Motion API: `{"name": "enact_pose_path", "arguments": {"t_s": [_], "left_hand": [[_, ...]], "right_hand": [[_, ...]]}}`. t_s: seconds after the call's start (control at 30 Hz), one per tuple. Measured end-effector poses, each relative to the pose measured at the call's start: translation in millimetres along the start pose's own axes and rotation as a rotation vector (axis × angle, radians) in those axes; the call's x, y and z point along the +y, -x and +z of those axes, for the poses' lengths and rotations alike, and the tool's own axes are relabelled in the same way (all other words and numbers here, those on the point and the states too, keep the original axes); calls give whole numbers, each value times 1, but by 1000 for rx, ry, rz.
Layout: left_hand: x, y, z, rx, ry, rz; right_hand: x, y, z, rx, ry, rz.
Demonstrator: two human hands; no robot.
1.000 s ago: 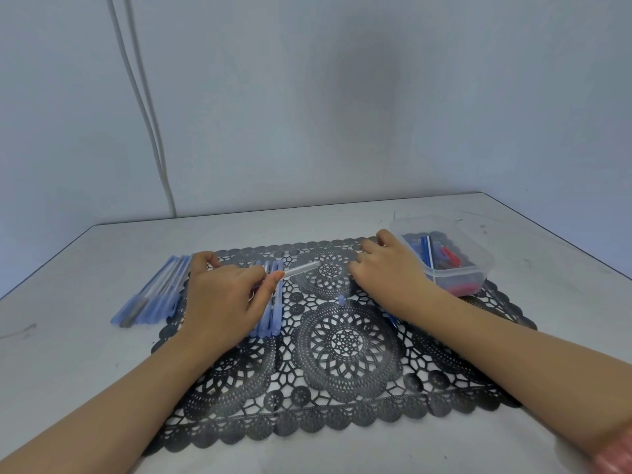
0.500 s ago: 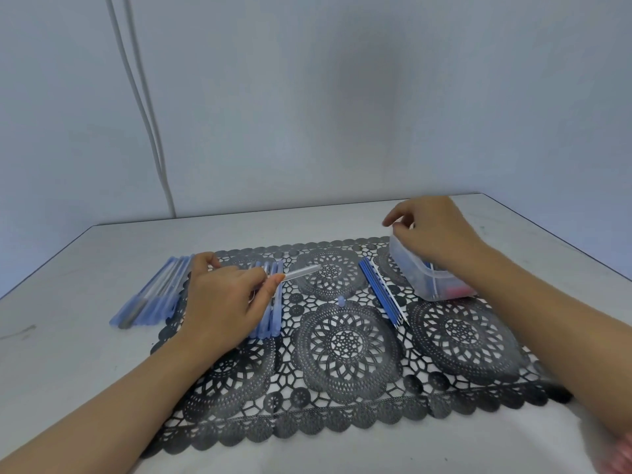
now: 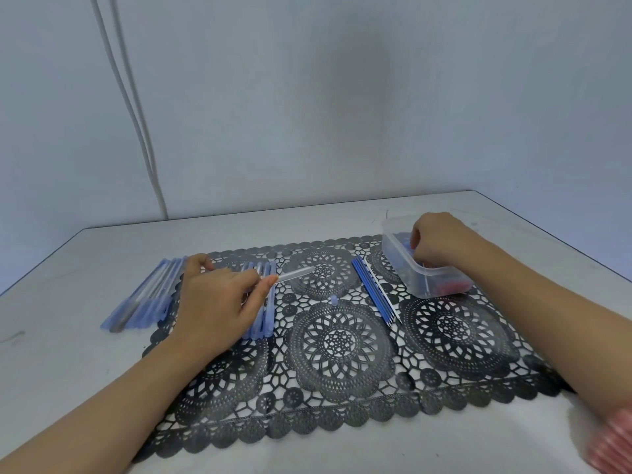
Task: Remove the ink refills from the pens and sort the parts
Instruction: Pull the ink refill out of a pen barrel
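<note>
My left hand (image 3: 219, 299) grips a clear pen barrel (image 3: 295, 273) that points right over the black lace mat (image 3: 342, 340). Under that hand lies a row of pale blue pen parts (image 3: 265, 302). A second pile of blue pens (image 3: 147, 295) rests on the table to the left. Several blue ink refills (image 3: 372, 290) lie side by side on the mat. A small blue cap (image 3: 334, 300) stands alone near the mat's middle. My right hand (image 3: 441, 239) reaches into the clear plastic box (image 3: 403, 265), fingers curled down; what they hold is hidden.
The box holds red and blue pen pieces. A white cable (image 3: 136, 124) runs down the wall at the back left. The grey table's far edge meets the wall, and its right edge (image 3: 547, 241) runs close behind the box.
My right hand left the refills on the mat, rose over the box, and now dips into it. My left hand has stayed still with the barrel.
</note>
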State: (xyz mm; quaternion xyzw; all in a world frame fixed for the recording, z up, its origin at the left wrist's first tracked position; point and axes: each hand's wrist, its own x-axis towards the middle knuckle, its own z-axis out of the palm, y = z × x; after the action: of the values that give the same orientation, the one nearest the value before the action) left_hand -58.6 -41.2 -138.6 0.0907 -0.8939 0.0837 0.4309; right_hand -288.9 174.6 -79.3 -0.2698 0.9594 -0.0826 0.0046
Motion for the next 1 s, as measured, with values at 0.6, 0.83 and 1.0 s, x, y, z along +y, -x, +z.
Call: {"name": "enact_pose_path", "arguments": {"t_s": [0.6, 0.83, 1.0], "left_hand": [[0, 1, 0, -4, 15, 7], [-1, 1, 1, -9, 8, 4], [-1, 0, 1, -1, 0, 7]], "right_hand": [[-2, 3, -2, -13, -12, -3], [-9, 10, -11, 164, -126, -31], [-18, 19, -21, 309, -299, -159]]}}
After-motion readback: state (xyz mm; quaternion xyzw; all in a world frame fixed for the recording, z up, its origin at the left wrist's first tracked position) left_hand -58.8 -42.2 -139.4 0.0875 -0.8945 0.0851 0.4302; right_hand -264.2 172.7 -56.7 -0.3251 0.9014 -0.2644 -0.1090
